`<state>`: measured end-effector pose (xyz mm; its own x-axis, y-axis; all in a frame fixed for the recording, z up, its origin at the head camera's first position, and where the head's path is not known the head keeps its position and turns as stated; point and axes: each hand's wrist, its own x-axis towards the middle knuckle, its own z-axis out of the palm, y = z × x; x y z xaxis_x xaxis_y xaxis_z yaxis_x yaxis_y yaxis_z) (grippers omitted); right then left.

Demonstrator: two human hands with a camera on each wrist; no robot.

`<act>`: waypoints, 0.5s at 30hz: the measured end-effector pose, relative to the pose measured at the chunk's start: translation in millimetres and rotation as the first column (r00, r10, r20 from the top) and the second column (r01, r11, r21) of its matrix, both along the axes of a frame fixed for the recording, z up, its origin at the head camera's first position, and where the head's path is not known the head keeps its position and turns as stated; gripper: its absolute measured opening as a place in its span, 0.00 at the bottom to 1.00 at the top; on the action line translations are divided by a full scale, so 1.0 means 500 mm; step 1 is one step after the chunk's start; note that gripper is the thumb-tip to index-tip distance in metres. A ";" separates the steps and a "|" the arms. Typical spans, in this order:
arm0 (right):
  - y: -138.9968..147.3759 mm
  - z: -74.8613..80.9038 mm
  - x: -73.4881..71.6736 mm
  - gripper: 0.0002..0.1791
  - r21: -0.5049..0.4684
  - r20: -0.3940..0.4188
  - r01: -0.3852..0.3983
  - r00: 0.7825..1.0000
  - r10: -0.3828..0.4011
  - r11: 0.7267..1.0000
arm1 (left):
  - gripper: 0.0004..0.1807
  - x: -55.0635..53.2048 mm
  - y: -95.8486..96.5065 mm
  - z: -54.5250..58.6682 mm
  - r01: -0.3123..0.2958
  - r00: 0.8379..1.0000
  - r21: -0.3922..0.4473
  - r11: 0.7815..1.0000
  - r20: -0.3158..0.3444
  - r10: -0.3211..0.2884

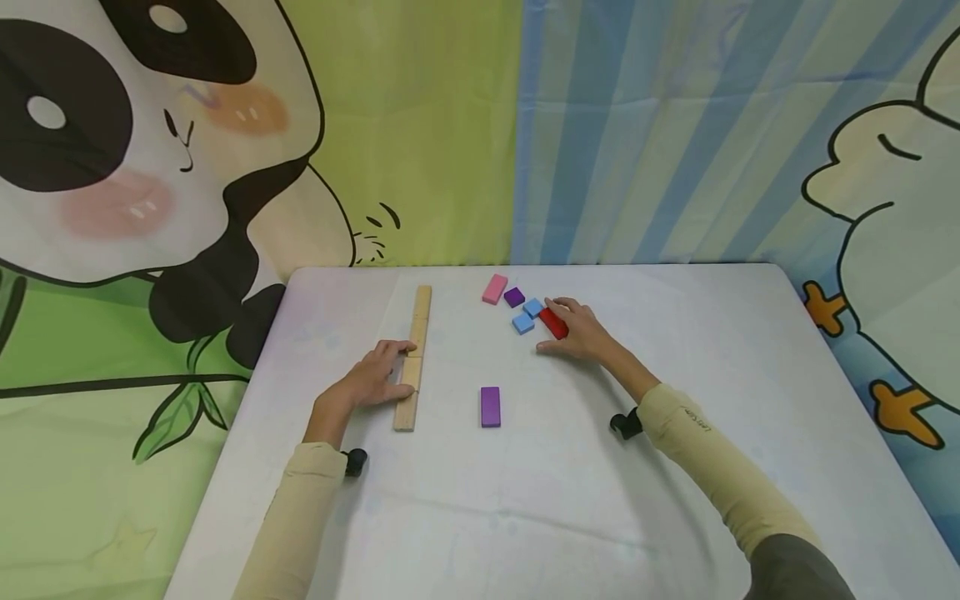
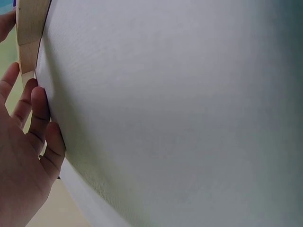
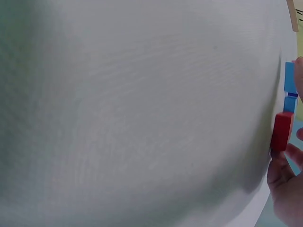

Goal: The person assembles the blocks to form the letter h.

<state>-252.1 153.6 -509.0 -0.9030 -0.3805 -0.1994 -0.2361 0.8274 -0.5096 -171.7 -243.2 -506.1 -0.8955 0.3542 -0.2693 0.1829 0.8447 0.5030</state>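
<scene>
A straight row of light wooden blocks [image 1: 412,371] lies on the white table, left of centre. My left hand [image 1: 371,375] is at its left side, thumb and fingertips spread apart along the row's edge. In the left wrist view the fingers of the left hand [image 2: 23,137] are loosely bent beside the wooden blocks [image 2: 31,28]. My right hand [image 1: 577,332] is around a red block [image 1: 553,323], its fingertips right at the far end and the thumb spread apart nearer me. The right wrist view shows the red block [image 3: 282,131] close to the fingers.
Two light blue blocks [image 1: 523,323] lie just left of the red one. A small dark purple block [image 1: 514,297] and a pink block [image 1: 495,288] are farther back. A purple rectangular block [image 1: 490,407] lies nearer, between the hands. A printed cloth [image 1: 435,133] hangs behind the table.
</scene>
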 end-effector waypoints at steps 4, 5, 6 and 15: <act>0.002 -0.002 -0.001 0.54 -0.032 0.009 -0.016 1.000 0.016 0.999 | 0.40 0.000 0.000 0.001 0.000 1.000 0.000 1.000 -0.006 0.000; 0.003 -0.003 -0.001 0.54 -0.042 0.012 -0.020 1.000 0.020 0.999 | 0.40 0.000 0.000 0.001 -0.001 1.000 -0.001 1.000 -0.005 0.001; 0.006 -0.005 -0.002 0.54 -0.059 0.015 -0.024 1.000 0.025 0.998 | 0.40 0.001 0.001 0.002 -0.003 1.000 -0.001 1.000 -0.002 0.003; 0.031 -0.015 -0.009 0.51 -0.195 0.056 -0.054 0.996 0.066 0.979 | 0.40 0.001 0.000 0.002 -0.001 1.000 0.008 1.000 0.013 0.001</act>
<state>-256.4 169.0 -516.5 -0.8655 -0.4705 -0.1719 -0.2453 0.6972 -0.6736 -171.4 -243.3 -504.9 -0.8922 0.3555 -0.2785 0.1751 0.8409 0.5121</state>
